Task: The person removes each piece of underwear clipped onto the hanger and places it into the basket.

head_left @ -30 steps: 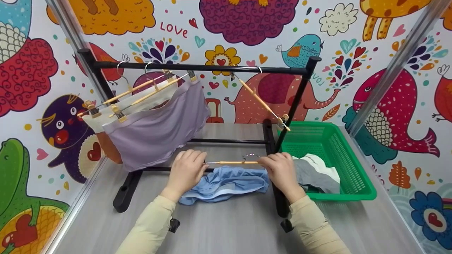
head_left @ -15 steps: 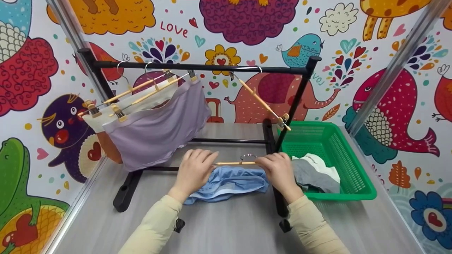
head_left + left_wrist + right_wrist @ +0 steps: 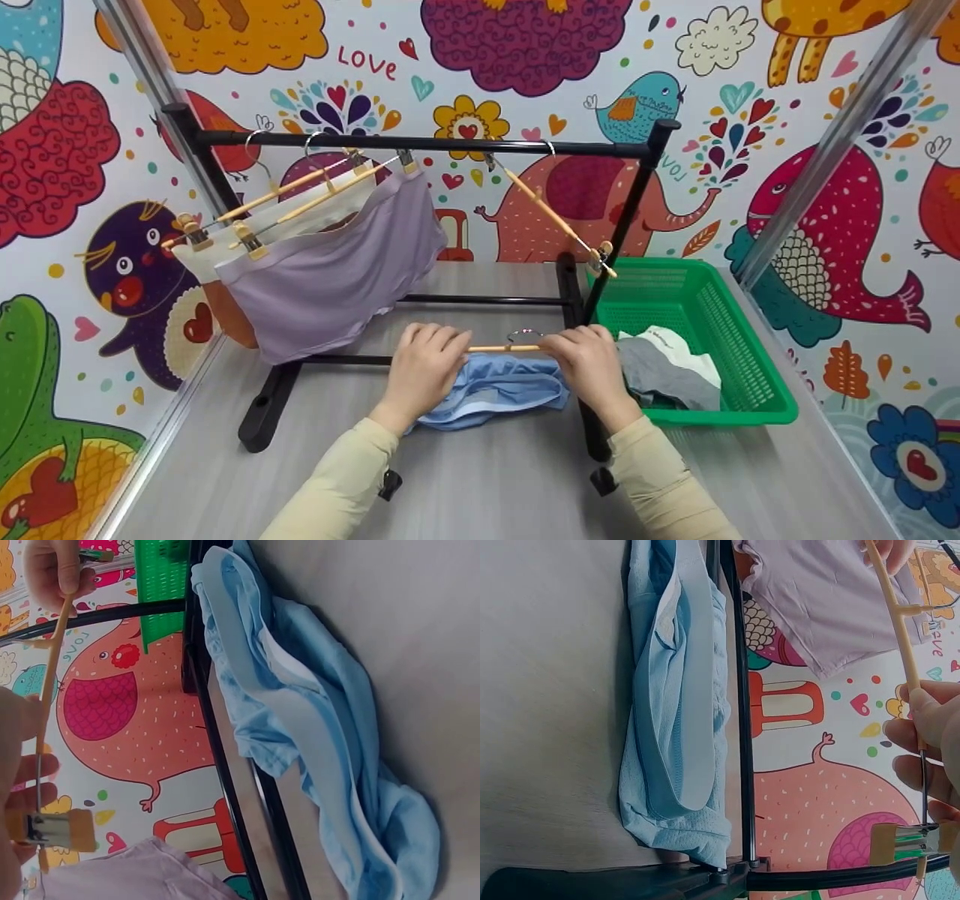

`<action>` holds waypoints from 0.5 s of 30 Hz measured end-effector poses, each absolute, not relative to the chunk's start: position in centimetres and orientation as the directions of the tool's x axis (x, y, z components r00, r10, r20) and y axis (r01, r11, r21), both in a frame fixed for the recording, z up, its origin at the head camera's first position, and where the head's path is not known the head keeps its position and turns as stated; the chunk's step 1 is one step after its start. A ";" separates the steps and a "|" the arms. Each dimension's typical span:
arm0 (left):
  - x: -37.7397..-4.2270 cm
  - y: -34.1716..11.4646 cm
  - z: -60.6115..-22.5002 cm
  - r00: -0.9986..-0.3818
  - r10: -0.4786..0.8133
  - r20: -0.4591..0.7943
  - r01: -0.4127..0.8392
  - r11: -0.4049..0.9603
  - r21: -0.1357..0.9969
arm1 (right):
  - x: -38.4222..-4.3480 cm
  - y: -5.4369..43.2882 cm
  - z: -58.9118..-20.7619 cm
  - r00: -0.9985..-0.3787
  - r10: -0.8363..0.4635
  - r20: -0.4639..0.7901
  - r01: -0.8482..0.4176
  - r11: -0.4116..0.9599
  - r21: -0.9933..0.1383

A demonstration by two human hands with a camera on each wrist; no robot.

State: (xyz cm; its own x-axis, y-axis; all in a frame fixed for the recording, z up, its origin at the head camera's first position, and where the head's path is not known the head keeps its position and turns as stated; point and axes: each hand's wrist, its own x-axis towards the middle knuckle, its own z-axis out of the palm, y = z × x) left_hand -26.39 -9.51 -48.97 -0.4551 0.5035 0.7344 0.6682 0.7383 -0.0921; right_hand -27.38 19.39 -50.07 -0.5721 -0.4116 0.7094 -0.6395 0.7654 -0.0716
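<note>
My left hand (image 3: 426,367) and right hand (image 3: 589,367) grip opposite ends of a wooden clip hanger (image 3: 504,348), held level with its metal hook up. In the left wrist view, a wooden clip (image 3: 56,830) sits on the thin rod beside the left fingers. Another clip (image 3: 907,843) shows at the right hand's end in the right wrist view; neither clip bears cloth. Below the hanger, crumpled light-blue shorts (image 3: 495,394) lie on the table, their pale waistband (image 3: 300,727) facing me.
A black rack (image 3: 480,142) stands behind the hands. From it hang lilac shorts (image 3: 337,262), a cream-and-brown garment (image 3: 232,307) and a bare clip hanger (image 3: 544,206). To the right, a green basket (image 3: 757,375) holds a grey-and-white garment (image 3: 667,367).
My left hand has moved right, closer to the right hand, and less of the hanger's bar shows between them. The hanger has shifted slightly left. The blue shorts lie in the same place.
</note>
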 end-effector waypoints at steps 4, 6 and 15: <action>-26.4 -9.5 -49.2 -0.451 0.502 0.738 0.668 0.739 -0.094 | -27.3 19.3 -50.0 -0.583 -0.411 0.701 -0.636 0.768 -0.078; -26.4 -9.5 -49.2 -0.450 0.500 0.739 0.668 0.738 -0.092 | -27.3 19.3 -50.0 -0.581 -0.411 0.703 -0.636 0.768 -0.076; -26.3 -9.5 -49.3 -0.424 0.486 0.764 0.678 0.730 -0.088 | -27.3 19.2 -50.0 -0.561 -0.409 0.719 -0.640 0.765 -0.064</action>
